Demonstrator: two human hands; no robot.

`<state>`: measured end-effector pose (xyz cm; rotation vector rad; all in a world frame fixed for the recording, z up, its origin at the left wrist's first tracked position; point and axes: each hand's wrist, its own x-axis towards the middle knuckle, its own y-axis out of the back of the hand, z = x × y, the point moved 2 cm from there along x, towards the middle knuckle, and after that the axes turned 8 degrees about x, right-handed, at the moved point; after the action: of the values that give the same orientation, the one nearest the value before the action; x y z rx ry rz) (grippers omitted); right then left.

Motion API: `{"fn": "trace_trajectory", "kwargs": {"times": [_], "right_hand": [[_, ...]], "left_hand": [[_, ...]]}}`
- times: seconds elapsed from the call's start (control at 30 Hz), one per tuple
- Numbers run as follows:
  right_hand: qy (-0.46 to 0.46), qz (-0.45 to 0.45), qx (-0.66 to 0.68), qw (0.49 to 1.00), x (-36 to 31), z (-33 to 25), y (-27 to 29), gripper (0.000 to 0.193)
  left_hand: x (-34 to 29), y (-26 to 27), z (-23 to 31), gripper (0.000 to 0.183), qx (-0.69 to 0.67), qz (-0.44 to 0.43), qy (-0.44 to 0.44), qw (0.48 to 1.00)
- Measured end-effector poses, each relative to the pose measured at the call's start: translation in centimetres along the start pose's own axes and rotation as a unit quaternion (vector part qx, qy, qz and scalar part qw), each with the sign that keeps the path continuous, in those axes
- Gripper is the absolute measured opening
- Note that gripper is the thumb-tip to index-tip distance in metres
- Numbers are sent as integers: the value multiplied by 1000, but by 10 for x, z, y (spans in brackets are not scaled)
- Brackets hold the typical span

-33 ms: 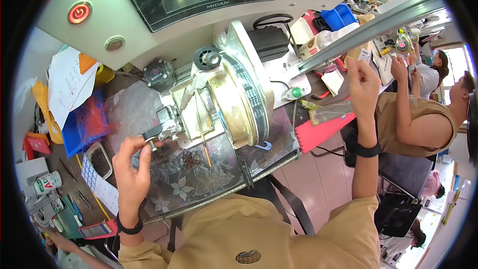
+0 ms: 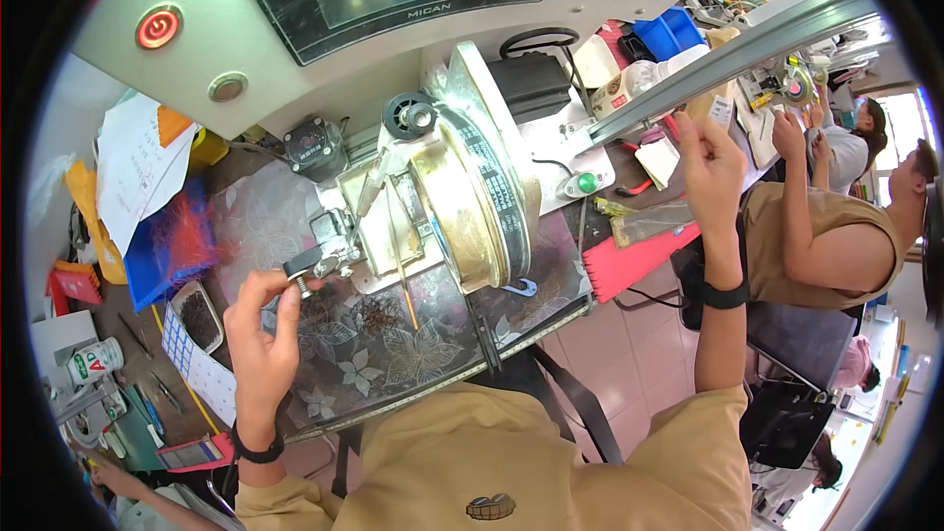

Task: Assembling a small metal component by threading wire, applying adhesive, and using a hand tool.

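My left hand (image 2: 264, 334) is closed at the left end of a bench machine, thumb and forefinger pinching a black lever (image 2: 303, 263) with a small spring (image 2: 303, 286) beside the fingertips. The lever joins a metal clamp (image 2: 334, 234) next to a wide brass-coloured drum (image 2: 454, 216), which has a black belt (image 2: 497, 187) around its right side. A thin copper-coloured rod (image 2: 408, 307) slants down in front of the drum. Raised at the right, apart from the machine, my right hand (image 2: 712, 175) has its fingers pinched together; anything between them is too fine to make out.
A dark tangle of fine wire (image 2: 379, 315) lies on the flower-patterned mat (image 2: 423, 354). At the left are a blue tray (image 2: 147, 261) with reddish strands and a white dish (image 2: 199, 320). A metal rail (image 2: 728, 64) slants across the upper right. A co-worker (image 2: 826, 226) sits at the right.
My right hand has shifted very slightly to the left, its fingers still pinched. The left hand stays at the lever, and the machine looks the same.
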<state>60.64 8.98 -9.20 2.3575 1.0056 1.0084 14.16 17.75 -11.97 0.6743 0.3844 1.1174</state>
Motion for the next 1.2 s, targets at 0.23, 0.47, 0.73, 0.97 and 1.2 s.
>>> {"fn": "trace_trajectory", "kwargs": {"times": [0.23,0.47,0.73,0.97,1.2], "right_hand": [[-66,-37,4,997,-22,14,-24,37],[-154,-58,152,975,-43,2,-52,35],[-24,-71,21,997,-62,-8,-40,24],[38,-135,43,989,-77,-66,-27,27],[245,-315,75,914,-91,-107,-53,29]], "left_hand": [[-1,3,13,10,82,-5,-1,997],[4,10,18,10,147,4,-29,989],[25,34,27,17,194,-1,-40,980],[58,39,32,22,114,-72,-167,977],[80,27,29,24,120,-185,-273,936]]}}
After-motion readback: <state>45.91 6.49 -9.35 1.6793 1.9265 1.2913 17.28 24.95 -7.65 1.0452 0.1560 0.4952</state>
